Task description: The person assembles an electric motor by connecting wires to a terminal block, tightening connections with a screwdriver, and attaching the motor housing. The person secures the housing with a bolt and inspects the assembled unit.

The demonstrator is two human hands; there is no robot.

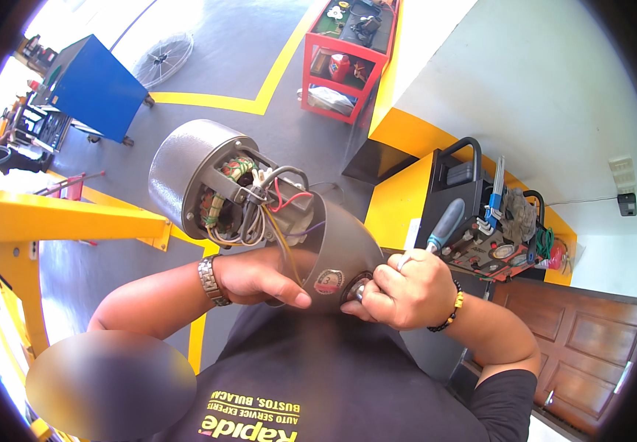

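Grey workshop floor with yellow lines lies below, and against it the person holds up a grey electric motor, its open end showing copper windings and loose coloured wires. A rounded grey end cover hangs beside it, joined by those wires. The left hand closes around the cover's underside. The right hand pinches a small knob on the cover while also clasping a blue-handled screwdriver. Farther off stand a red tool cart, a blue cabinet and a yellow frame.
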